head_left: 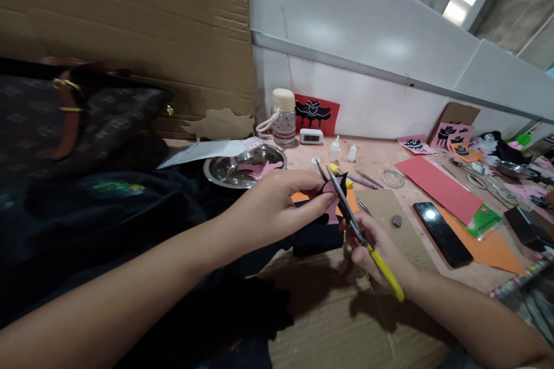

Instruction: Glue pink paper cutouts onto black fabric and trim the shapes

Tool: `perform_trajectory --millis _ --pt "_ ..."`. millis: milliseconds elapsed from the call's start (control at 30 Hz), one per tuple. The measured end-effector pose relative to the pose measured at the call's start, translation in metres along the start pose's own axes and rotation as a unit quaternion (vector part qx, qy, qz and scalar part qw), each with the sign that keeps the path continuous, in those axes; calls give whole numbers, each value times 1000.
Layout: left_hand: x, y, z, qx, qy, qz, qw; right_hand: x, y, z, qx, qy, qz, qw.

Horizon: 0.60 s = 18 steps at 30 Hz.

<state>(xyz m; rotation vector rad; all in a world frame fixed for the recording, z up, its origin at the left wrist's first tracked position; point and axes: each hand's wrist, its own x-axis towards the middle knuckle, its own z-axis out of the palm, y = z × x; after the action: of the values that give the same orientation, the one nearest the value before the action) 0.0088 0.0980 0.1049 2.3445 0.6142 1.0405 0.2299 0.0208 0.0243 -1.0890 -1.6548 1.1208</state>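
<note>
My left hand (pixel 288 202) pinches a piece of pink paper (pixel 332 216) with black material against it, near the middle of the view. The black material shows a pointed corner at the upper right. Held in my right hand (pixel 374 251) is a pair of scissors (pixel 352 222) with a yellow handle. Its blades are slightly apart at the tips and cross over the pink and black piece, close to my left thumb. The fingers inside the handle are partly hidden. Dark cloth (pixel 318 239) lies below the hands.
A metal bowl (pixel 208 173) with pink cutouts stands behind my left hand, near a jar (pixel 283 118) and small glue bottles (pixel 334 150). To the right are a phone (pixel 442 233), red paper (pixel 437 187) and a small stone (pixel 396 221). A brown handbag (pixel 116 121) sits left.
</note>
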Motion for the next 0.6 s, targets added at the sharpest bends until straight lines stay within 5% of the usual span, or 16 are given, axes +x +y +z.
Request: perform_trajectory --millis 600 --pt "-1 1 -3 6 -1 -29 1000 -1 12 2 24 8 -17 1000"
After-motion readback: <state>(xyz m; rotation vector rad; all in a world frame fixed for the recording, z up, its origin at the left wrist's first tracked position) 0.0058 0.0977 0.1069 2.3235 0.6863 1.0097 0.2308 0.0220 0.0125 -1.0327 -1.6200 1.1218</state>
